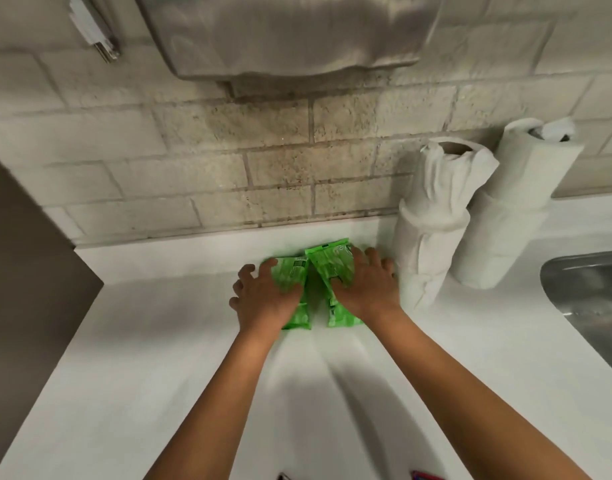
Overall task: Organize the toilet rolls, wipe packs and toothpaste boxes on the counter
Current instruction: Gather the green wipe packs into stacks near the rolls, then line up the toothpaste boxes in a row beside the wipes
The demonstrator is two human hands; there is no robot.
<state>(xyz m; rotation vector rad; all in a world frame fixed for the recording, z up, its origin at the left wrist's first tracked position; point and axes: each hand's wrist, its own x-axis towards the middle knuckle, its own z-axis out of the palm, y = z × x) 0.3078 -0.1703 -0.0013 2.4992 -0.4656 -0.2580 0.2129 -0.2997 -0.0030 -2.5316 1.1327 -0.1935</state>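
Two green wipe packs lie side by side on the white counter (159,341) near the tiled wall. My left hand (263,296) rests flat on the left wipe pack (292,271), fingers spread. My right hand (363,282) presses on the right wipe pack (327,263), whose far end overlaps the left one. Just right of my right hand stand two stacks of white toilet rolls, the nearer stack (432,223) and the farther stack (509,209), both leaning against the wall. A red and blue box edge (425,475) shows at the bottom of the view.
A steel sink (592,299) is set into the counter at the right. A metal dispenser (290,32) hangs on the wall above the packs. A brown partition (27,271) bounds the counter on the left. A small dark item (283,476) peeks in at the bottom edge.
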